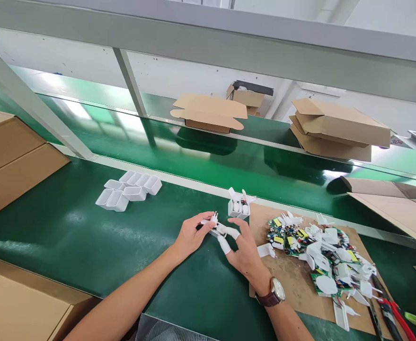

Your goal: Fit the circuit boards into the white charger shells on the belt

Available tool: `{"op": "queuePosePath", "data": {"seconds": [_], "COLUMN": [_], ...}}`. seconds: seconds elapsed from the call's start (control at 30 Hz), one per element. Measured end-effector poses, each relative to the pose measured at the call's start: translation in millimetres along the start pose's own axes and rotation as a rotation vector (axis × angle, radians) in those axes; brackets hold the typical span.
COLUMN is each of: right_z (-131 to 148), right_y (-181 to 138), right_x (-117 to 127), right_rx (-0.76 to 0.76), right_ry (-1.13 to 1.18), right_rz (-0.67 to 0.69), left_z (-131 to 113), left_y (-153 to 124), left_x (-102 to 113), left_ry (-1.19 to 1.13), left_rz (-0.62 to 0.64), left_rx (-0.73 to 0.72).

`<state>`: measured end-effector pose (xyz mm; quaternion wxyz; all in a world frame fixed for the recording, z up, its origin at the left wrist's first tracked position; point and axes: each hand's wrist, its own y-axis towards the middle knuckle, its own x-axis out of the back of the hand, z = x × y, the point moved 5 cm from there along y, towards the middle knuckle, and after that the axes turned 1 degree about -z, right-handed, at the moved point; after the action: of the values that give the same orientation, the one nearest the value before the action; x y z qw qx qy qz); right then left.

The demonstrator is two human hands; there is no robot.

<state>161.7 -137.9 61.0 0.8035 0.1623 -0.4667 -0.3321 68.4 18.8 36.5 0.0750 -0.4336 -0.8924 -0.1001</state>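
Note:
My left hand (190, 237) pinches a white plastic plug piece (215, 219) with metal pins pointing up, above the green bench. My right hand (246, 253), with white finger cots on thumb and index finger and a watch at the wrist, closes on the near end of the same piece. The fingers hide part of it. Just beyond the hands stand two white housings (239, 208) with parts and small plug pieces inside. Right of my right hand, a pile of green circuit boards with white plug covers (321, 255) lies on a cardboard sheet (286, 279).
Several white box-shaped housings (117, 200) stand grouped at left. Cutters with red and black handles (394, 308) lie at lower right. Cardboard boxes (19, 147) flank the left side. Beyond a metal rail runs a green conveyor (200, 163), with flattened cartons (339, 128) behind it.

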Motion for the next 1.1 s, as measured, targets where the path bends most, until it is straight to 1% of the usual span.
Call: {"op": "queuePosePath", "data": {"seconds": [0.07, 0.1, 0.23, 0.33, 0.4, 0.57, 0.67, 0.73, 0.8, 0.87, 0.93, 1.0, 1.1], "right_z": [0.4, 0.0, -3.0, -3.4, -4.8, -6.8, -6.8, -10.1, -16.1, -20.0, -18.9, -16.3, -12.8], "right_y": [-0.3, -0.5, -1.2, -2.3, -3.6, -7.2, -8.0, -7.1, -6.8, -8.3, -10.0, -10.3, -9.8], "right_x": [2.3, 3.0, 1.5, -6.2, -10.3, -11.5, -12.5, -13.1, -15.7, -22.4, -28.9, -30.9, -30.3], "right_rx": [0.076, 0.086, 0.033, 0.031, 0.018, -0.002, -0.02, -0.119, -0.304, -0.51, -0.646, -0.693, -0.671], "right_ry": [-0.079, -0.083, -0.021, 0.005, 0.025, 0.063, 0.117, 0.218, 0.425, 0.683, 0.859, 0.897, 0.855], "right_rz": [0.015, 0.02, 0.045, 0.132, 0.163, 0.118, 0.108, 0.079, 0.053, 0.074, 0.127, 0.149, 0.161], "left_z": [-1.4, -1.6, -0.2, 1.0, 1.7, 4.5, 8.9, 9.8, 5.6, -1.8, -8.1, -11.6, -10.9], "left_y": [-0.4, -0.7, -1.5, -1.2, -0.7, -0.1, -0.9, -3.0, -6.9, -12.5, -17.7, -20.6, -20.4], "left_x": [0.6, 0.7, 0.7, 1.4, 2.3, 2.7, 0.5, -1.3, -3.6, -6.4, -9.3, -11.5, -13.6], "left_ry": [0.01, 0.015, 0.043, 0.062, 0.074, 0.026, -0.014, -0.025, -0.022, 0.023, 0.101, 0.159, 0.172], "left_rz": [-0.007, -0.009, 0.006, 0.011, 0.005, -0.011, 0.01, 0.032, 0.063, 0.087, 0.09, 0.07, 0.044], "left_rx": [-0.011, -0.012, -0.009, -0.016, -0.024, -0.043, -0.018, -0.03, -0.117, -0.238, -0.327, -0.372, -0.39]}}
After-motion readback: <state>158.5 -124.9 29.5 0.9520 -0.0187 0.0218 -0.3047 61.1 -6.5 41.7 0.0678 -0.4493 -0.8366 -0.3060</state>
